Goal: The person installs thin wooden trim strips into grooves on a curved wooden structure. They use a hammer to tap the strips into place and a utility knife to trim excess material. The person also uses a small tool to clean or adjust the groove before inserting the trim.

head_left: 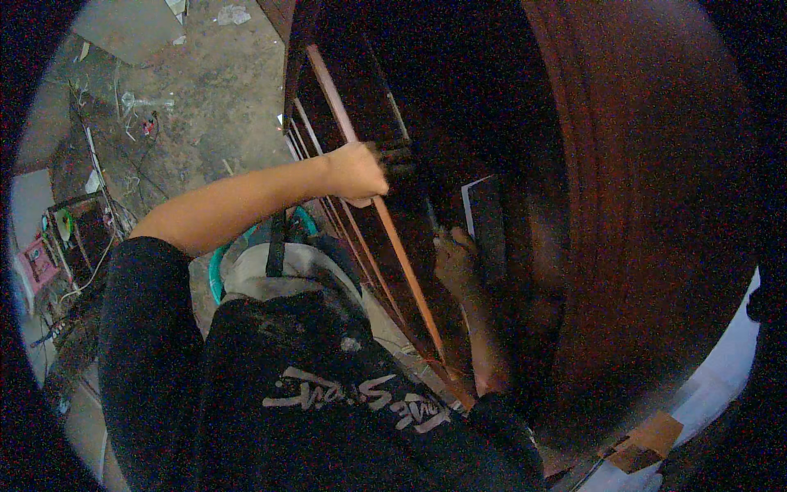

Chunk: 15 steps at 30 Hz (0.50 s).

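In the head view, my left hand (357, 172) is closed over a light wooden rail (402, 271) that slants across a dark wooden cabinet; its fingertips are lost in shadow. Lower and to the right, inside the dark interior, my right hand (455, 254) grips a slim object (431, 215), too dim to identify. Just right of that hand is a dark rectangular piece (484, 230) with a pale edge. More parallel rails run behind the one under my left hand. A curved reddish-brown wooden panel (623, 180) fills the right side.
A teal ring-shaped object (216, 283) sits below my left arm. Scraps and cables lie on the stained concrete floor (205, 98) at left, beside a cluttered dark crate (78, 238). At lower right are a white surface and a brown cardboard piece (648, 439).
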### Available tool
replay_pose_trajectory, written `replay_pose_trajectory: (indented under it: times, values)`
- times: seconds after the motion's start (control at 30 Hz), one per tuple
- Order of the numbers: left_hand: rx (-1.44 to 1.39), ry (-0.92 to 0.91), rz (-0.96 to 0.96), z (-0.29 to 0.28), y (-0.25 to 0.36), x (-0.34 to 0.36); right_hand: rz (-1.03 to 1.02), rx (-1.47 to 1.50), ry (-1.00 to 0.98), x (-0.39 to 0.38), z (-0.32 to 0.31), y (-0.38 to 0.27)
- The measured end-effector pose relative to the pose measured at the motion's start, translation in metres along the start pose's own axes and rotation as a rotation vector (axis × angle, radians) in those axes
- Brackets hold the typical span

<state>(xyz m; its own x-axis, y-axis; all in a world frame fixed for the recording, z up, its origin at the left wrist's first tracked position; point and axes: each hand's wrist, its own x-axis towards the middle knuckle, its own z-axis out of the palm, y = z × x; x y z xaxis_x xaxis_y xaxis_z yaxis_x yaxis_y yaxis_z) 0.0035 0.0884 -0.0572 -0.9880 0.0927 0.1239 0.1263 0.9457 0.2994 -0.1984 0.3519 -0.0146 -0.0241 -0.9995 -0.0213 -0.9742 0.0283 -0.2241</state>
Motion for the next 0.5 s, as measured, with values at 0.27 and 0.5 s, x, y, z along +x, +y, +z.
replay_pose_trajectory:
  times: [0.27,0.5]
  values:
    - [-0.008,0.014,-0.065,0.0,-0.001,0.007,0.101,0.128,0.036,0.007,0.004,0.01]
    - [-0.007,0.127,0.029,-0.019,-0.027,0.012,0.354,-0.044,0.215,0.026,0.014,-0.034]
